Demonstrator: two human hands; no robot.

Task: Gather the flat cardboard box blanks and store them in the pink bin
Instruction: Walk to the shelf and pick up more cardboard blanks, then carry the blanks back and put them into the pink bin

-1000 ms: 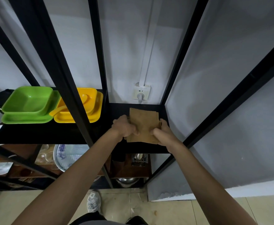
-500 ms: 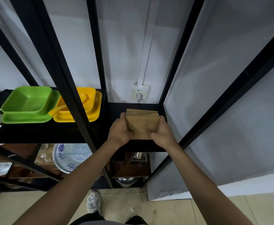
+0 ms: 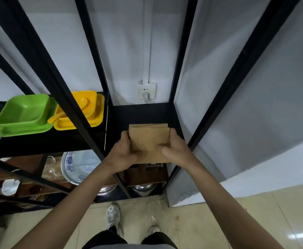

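While the left hand (image 3: 124,152) and right hand (image 3: 175,150) clasp the cardboard blanks (image 3: 149,139) at 12 o'clock, gathering appears done; no pink bin is visible, so storing remains.

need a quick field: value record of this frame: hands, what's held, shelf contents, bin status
left hand: grips the left edge of the cardboard blanks
right hand: grips their right edge
cardboard blanks: small brown stack, flat, edges roughly aligned, held over the front of the black shelf
shelf, left bay: green dish on tray; yellow dish on tray
lower shelf: blue-patterned plate, glassware, metal pots
wall: socket with plug
pink bin: not in view
floor: person's grey shoes visible below
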